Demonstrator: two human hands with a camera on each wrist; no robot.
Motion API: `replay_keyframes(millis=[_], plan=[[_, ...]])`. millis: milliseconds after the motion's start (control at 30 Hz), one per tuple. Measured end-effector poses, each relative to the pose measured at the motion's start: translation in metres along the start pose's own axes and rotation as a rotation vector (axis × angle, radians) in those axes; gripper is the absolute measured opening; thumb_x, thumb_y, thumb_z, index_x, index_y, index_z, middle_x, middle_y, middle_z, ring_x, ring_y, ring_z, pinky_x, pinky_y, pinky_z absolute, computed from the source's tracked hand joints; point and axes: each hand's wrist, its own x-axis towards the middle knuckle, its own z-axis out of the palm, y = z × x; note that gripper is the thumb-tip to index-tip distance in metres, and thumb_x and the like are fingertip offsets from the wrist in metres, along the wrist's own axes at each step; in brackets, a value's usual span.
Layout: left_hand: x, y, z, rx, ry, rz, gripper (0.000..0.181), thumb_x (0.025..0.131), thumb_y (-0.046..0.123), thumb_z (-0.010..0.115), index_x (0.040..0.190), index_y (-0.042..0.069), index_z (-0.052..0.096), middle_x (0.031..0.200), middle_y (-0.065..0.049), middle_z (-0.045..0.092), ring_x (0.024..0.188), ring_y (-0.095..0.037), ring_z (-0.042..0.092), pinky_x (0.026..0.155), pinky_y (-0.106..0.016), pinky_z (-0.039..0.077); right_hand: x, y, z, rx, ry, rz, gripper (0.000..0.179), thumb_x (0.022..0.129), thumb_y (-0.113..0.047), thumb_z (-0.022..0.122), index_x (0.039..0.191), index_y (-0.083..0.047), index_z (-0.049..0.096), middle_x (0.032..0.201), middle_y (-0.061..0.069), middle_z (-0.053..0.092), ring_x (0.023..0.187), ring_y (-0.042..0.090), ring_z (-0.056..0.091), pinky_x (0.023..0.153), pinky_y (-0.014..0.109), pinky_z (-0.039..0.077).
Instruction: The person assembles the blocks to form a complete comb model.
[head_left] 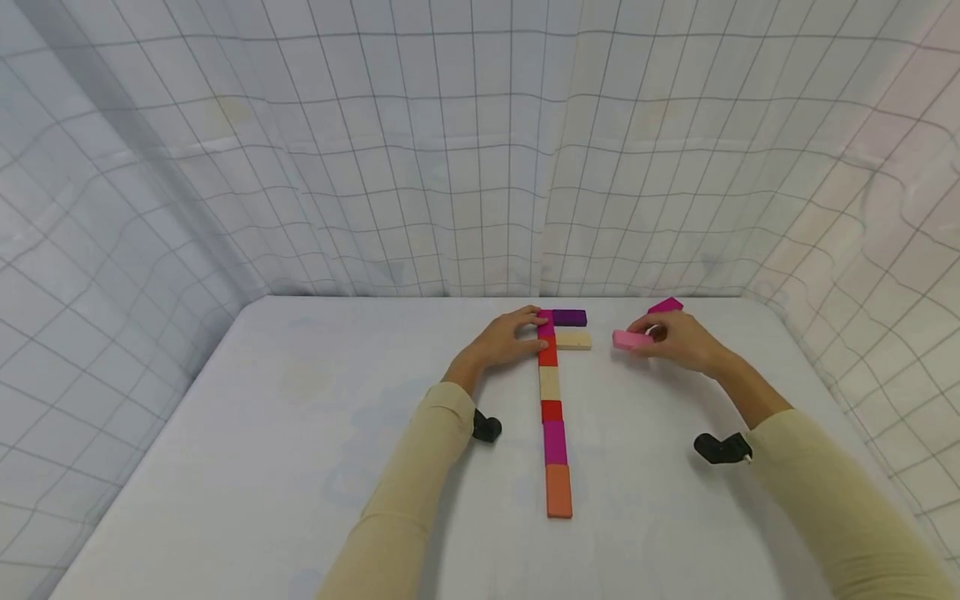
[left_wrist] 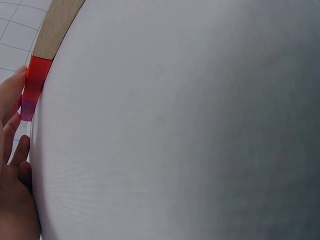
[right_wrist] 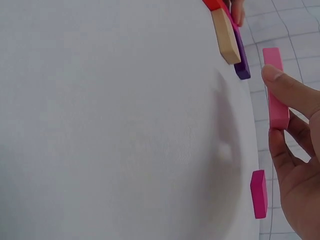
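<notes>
A pink wooden block is pinched by my right hand, raised above the table; in the right wrist view the thumb lies along the pink block. My left hand touches the far end of a column of blocks, its fingers on the magenta block and its thumb at the red block. Rightward from this end stick out a purple block and a plain wood block. Toward me the column continues with plain wood, red, magenta and orange blocks.
Beyond my right hand a loose magenta block lies near the far table edge. The white table is enclosed by gridded white curtains. Black wrist cameras hang beneath both sleeves.
</notes>
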Motion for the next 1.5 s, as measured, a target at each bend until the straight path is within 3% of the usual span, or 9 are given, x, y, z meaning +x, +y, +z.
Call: replay_keyframes(millis=[200,767,1067,1500], plan=[[0.003,-0.002,0.0,0.001,0.005,0.006,0.054,0.102,0.031,0.066,0.152,0.015,0.055,0.164,-0.003,0.037,0.152,-0.024,0.028,0.123,-0.041,0.022,0.007,-0.014,0.012,-0.007,0.009,-0.097,0.034,0.092,-0.015,0.081,0.122,-0.002,0.073,0.112,0.01,0.068,0.099,0.03,0.058,0.083,0.036,0.053],[-0.002,0.001,-0.001,0.003,-0.003,-0.009,0.053,0.102,0.03,0.066,0.152,0.015,0.055,0.164,-0.003,0.037,0.152,-0.024,0.028,0.123,-0.042,0.022,0.018,-0.037,0.051,-0.04,-0.05,-0.214,0.035,0.087,-0.018,0.085,0.117,-0.003,0.075,0.103,0.001,0.069,0.093,0.023,0.058,0.08,0.034,0.053],[-0.001,0.002,-0.001,-0.005,0.0,0.0,0.053,0.102,0.03,0.066,0.152,0.014,0.055,0.164,-0.004,0.037,0.152,-0.025,0.029,0.123,-0.043,0.023,0.021,-0.048,0.06,-0.074,-0.067,-0.205,0.033,0.088,-0.017,0.084,0.117,-0.003,0.075,0.107,0.005,0.07,0.094,0.024,0.059,0.082,0.038,0.054],[-0.001,0.0,-0.001,-0.006,0.002,-0.001,0.053,0.102,0.029,0.066,0.152,0.015,0.055,0.164,-0.003,0.038,0.151,-0.024,0.03,0.123,-0.043,0.024,0.021,-0.041,0.059,-0.091,-0.06,-0.173,0.035,0.089,-0.016,0.084,0.12,-0.002,0.074,0.106,0.005,0.071,0.099,0.024,0.065,0.09,0.043,0.058]])
